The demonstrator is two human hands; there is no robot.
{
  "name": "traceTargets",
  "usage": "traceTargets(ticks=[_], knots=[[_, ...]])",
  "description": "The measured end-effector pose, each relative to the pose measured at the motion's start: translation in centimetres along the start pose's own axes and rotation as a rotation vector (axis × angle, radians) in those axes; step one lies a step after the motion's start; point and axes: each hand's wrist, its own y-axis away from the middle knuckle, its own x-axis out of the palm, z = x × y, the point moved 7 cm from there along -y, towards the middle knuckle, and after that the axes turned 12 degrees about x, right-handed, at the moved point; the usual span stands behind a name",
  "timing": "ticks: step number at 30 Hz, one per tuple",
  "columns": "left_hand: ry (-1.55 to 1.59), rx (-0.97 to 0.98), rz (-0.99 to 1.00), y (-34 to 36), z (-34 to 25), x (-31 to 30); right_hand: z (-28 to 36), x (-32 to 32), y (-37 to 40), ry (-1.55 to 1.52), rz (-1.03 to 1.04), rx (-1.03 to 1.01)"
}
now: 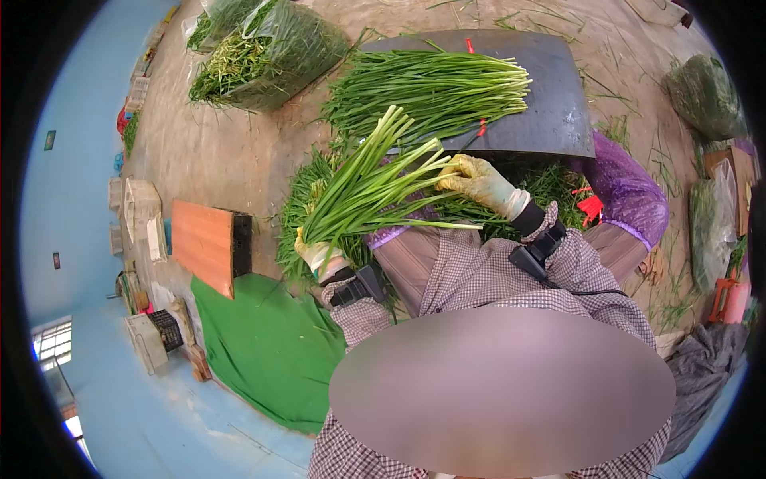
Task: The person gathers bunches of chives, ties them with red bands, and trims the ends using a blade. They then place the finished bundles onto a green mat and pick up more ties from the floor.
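Note:
A loose bunch of garlic chives [363,191] slants up across my lap, pale stem ends pointing up and to the right. My left hand [321,257], in a stained white glove, is closed around its lower leafy part. At the stem ends, my right hand [476,184], also gloved and yellowed at the fingers, is pinched on chive stems; its fingertips are partly hidden. Just beyond lies a big pile of garlic chives [427,92] on a dark board [558,104], with red-tipped ties [482,128] at its edge.
Loose greens [558,191] lie under the board and by my left hand. Plastic bags of greens [279,60] stand at upper left, and another bag [704,96] at right. A brown panel [203,243] and green cloth [263,351] are on my left. Red ties [590,207] hang by my knee.

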Motion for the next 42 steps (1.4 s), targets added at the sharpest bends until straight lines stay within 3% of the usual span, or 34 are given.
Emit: traceTargets(ticks=[4, 7, 8, 11, 15, 18, 20, 21, 23, 27, 30, 32, 33, 35, 38, 40, 42], knots=[[0.064, -0.06, 0.009, 1.4, 0.1, 1.9, 3.0, 0.4, 1.1, 0.983, -0.29, -0.368], [0.103, -0.1, 0.084, 1.8, -0.1, 2.9, 3.6, -0.4, 1.9, 1.061, -0.376, -0.359], [0.185, -0.145, 0.135, 1.6, -0.3, 2.4, 2.6, -1.0, 1.3, 1.128, -0.355, -0.261], [0.289, -0.206, 0.188, 2.1, -0.5, 2.3, 4.5, -0.5, 2.6, 0.907, -0.32, -0.532], [-0.036, -0.086, 0.076, 1.5, 0.1, 1.5, 3.5, 1.8, 1.0, 0.804, -0.153, -0.382], [0.167, -0.177, 0.212, 1.1, -0.4, 1.7, 3.6, 2.4, 0.9, 0.905, -0.201, -0.43], [0.105, -0.085, 0.049, 1.6, -0.8, 1.5, 3.4, 2.4, 1.1, 0.969, -0.257, -0.438], [0.073, -0.042, -0.032, 2.1, -1.0, 1.5, 3.3, 2.4, 1.1, 1.06, -0.291, -0.409], [0.087, -0.121, 0.05, 2.0, -0.6, 1.8, 3.2, 2.3, 1.1, 1.244, -0.363, -0.347], [0.058, -0.116, 0.012, 2.6, -0.6, 2.0, 0.1, -1.0, 2.4, 1.084, -0.292, -0.188], [0.187, -0.185, 0.15, 2.6, -0.3, 2.2, -2.5, -4.5, 4.4, 1.164, -0.382, -0.144], [0.13, -0.205, 0.137, 1.6, 0.2, 1.3, -4.6, -8.3, 6.1, 1.251, -0.495, -0.047], [0.102, -0.214, 0.132, 0.9, 0.5, 0.7, -6.4, -10.3, 6.6, 1.452, -0.492, 0.189], [0.131, -0.222, 0.156, 0.8, 0.6, 0.4, -10.0, -13.4, 8.3, 1.628, -0.236, 0.714], [0.078, -0.18, 0.118, 2.9, -0.1, 2.7, -4.9, -9.5, 8.2, 1.443, -0.232, 0.405], [0.067, -0.168, 0.096, 3.0, 0.2, 2.6, -3.6, -5.9, 6.2, 0.921, -0.223, -0.081], [-0.029, -0.13, 0.037, 3.4, -0.2, 3.5, -2.9, -2.2, 4.3, 0.527, -0.101, -0.058]])
